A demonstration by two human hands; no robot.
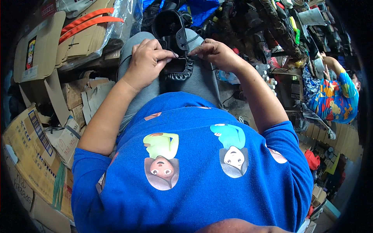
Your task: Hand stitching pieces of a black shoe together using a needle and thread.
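A black leather shoe upper (pixel 180 73) rests between my grey-trousered thighs. Its toe, towards me, has a gathered, puckered edge, and its open collar stands up at the far end. My left hand (pixel 147 62) pinches the upper's near-left edge between thumb and fingertips. On the other side my right hand (pixel 218 55) has its thumb and forefinger pressed together close to the seam of the upper. Whatever sits between those fingertips is too small to make out. A dark cord or strap lies against the upper's right side.
Cardboard boxes (pixel 33 155) and flattened card with orange strips (pixel 87 23) crowd my left. To the right are white-capped bottles (pixel 264 72) and cluttered shelving. Another person in a bright patterned shirt (pixel 336 95) is at far right. Blue plastic sheeting (pixel 204 11) lies ahead.
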